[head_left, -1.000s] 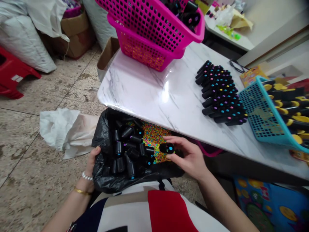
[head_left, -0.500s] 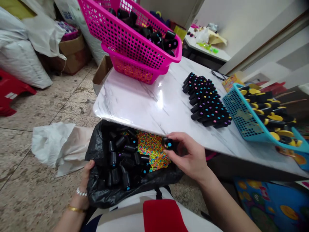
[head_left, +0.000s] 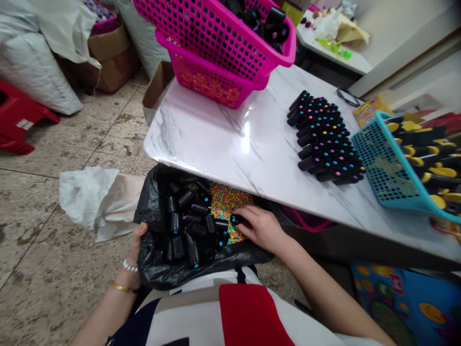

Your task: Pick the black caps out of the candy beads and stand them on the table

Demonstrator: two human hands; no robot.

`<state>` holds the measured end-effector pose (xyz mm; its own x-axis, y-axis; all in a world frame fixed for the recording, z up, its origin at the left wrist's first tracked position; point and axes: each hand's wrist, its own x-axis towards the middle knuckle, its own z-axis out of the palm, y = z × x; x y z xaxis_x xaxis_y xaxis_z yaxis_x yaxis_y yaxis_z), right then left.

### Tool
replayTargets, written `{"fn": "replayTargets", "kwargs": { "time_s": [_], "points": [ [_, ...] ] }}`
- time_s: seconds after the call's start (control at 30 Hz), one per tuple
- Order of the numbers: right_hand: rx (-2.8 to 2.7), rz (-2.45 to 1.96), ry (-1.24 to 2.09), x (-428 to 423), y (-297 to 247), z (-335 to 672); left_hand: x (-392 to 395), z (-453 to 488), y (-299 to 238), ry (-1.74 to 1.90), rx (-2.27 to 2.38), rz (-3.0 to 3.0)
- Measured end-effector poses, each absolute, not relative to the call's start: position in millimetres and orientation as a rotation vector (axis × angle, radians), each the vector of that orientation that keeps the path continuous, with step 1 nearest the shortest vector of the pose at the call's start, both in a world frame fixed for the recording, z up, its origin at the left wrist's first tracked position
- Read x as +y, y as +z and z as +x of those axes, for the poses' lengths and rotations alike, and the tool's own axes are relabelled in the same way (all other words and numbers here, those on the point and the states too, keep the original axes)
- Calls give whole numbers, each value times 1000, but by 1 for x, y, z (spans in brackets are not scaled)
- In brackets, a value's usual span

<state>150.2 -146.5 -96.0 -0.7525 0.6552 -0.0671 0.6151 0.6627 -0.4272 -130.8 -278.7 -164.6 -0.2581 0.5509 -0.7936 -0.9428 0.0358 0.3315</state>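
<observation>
A container lined with a black plastic bag [head_left: 149, 211] rests at my lap, under the table's near edge. My left hand [head_left: 135, 244] is closed on its left side, the thumb over the rim. Inside, small multicoloured beads [head_left: 228, 197] fill the right part, and several small black bottle-like pieces [head_left: 197, 230] lie heaped on the left. My right hand [head_left: 262, 227] reaches in over the beads, its fingers closed around a black bottle-like piece [head_left: 236, 219] with a blue dot on its end. The palm hides most of that piece.
Rows of dotted black pieces [head_left: 326, 139] stand on the marbled white table [head_left: 205, 139]. Stacked pink baskets [head_left: 216, 53] sit at its far left, a blue basket [head_left: 385, 168] of black and yellow pieces at its right. A red stool [head_left: 21, 117] and white sacks [head_left: 46, 72] occupy the floor.
My right hand has moved left and lower into the beads with the black piece. My left hand keeps its hold on the container. The view has shifted, so the table's things appear higher and further right.
</observation>
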Motion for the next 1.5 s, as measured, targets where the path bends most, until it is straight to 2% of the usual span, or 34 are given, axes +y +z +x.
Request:
{"fn": "replayTargets", "kwargs": {
  "time_s": [0.1, 0.2, 0.33, 0.43, 0.53, 0.7, 0.77, 0.83, 0.9, 0.97, 1.07, 1.2, 1.27, 1.37, 1.5],
  "points": [
    [-2375, -1045, 1145, -156, -69, 156, -281, -132, -169, 1533, 1032, -442],
    [-2020, -1033, 1286, -159, -38, 160, -282, -133, -171, 1472, 1052, -446],
    [-1820, -1167, 902, -123, -21, 159, -281, -136, -172, 1493, 1146, -451],
    [-1778, -1364, 518, -73, -28, 157, -281, -137, -176, 1530, 1159, -377],
    [-1821, -1477, 279, -45, -35, 155, -283, -137, -178, 1536, 1108, -362],
    [-1913, -1337, -99, -98, -36, 145, -284, -135, -173, 1538, 1042, -413],
    [-2072, -1224, 29, -133, -43, 135, -283, -134, -171, 1503, 1041, -441],
    [-2398, -1112, 320, -157, -56, 122, -280, -134, -168, 1472, 1044, -451],
    [-2709, -1056, 615, -166, -73, 114, -278, -133, -166, 1517, 1074, -443],
    [-2867, -1056, 771, -163, -85, 115, -277, -132, -164, 1584, 1088, -422],
    [-2857, -1114, 773, -148, -92, 131, -277, -131, -162, 1573, 1063, -455],
    [-2871, -1267, 554, -136, -95, 147, -276, -133, -165, 1615, 1058, -457],
    [-2952, -1199, 518, -138, -98, 144, -276, -133, -168, 1678, 1072, -419],
    [-2909, -1041, 702, -144, -101, 135, -277, -132, -169, 1642, 1062, -424],
    [-2477, -1047, 1165, -148, -92, 136, -284, -132, -172, 1517, 994, -424]
  ]
}}
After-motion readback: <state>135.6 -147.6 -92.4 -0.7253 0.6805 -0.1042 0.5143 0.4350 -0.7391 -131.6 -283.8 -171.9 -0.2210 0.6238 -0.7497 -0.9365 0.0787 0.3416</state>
